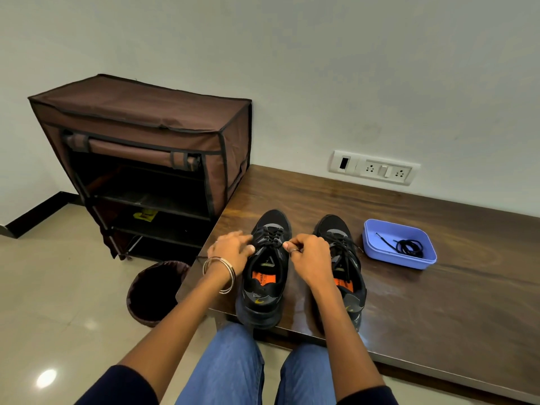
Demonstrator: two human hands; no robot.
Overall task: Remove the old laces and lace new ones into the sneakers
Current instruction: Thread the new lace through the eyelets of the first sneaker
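Two black sneakers stand side by side on the dark wooden table, toes pointing to the wall. The left sneaker has black laces and an orange insole label. My left hand rests against its left side near the eyelets, fingers fairly straight. My right hand pinches a black lace end at the top eyelets of that sneaker. My right forearm partly hides the right sneaker, which is laced too. A coiled black lace lies in a blue plastic tray at the right.
A brown fabric shoe rack stands left of the table against the wall. A dark round bin sits on the tiled floor by the table's left corner. A socket panel is on the wall. My jeans-clad knees are under the front edge.
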